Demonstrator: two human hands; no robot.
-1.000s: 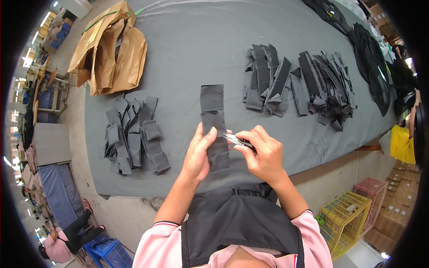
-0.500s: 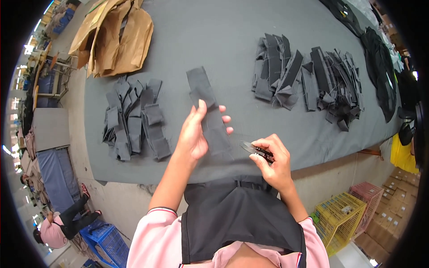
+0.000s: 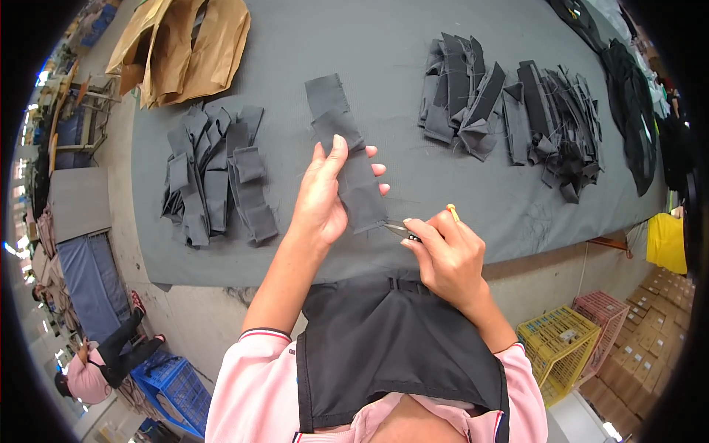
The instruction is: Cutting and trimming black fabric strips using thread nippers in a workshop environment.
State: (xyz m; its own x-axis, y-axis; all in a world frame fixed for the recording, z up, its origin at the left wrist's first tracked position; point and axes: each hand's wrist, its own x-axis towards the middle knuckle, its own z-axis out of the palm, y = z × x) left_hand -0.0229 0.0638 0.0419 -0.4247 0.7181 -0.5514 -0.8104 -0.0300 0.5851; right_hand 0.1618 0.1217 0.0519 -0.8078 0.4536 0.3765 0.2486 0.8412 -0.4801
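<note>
Desk [image 3: 458,199]: a long surface covered in grey cloth spanned the scene and carried every stack, keeping the work within arm's reach.
Brown paper [image 3: 185,44]: crumpled sheets lay at the far left corner of the desk, well apart from the cutting area.
Left pile [image 3: 214,177]: dark grey fabric strips lay fanned on the left of the desk, near the left hand, apparently sorted apart from the rest.
Right piles [image 3: 509,111]: two looser heaps of similar strips sat at the far right, some trailing threads, kept separate from the left pile.
Fabric strip [image 3: 343,148]: one dark grey strip lay lengthwise at the desk's centre, its far end flat on the cloth and its near end lifted toward the person.
Left hand [image 3: 325,196]: it gripped the strip's near part, thumb on top and fingers beneath, holding the edge taut for the blades.
Right hand [image 3: 447,258]: it was closed around the thread snips.
Thread snips [image 3: 402,230]: the small metal blades pointed left, touching the strip's near corner; whether they were parted could not be told.
</note>
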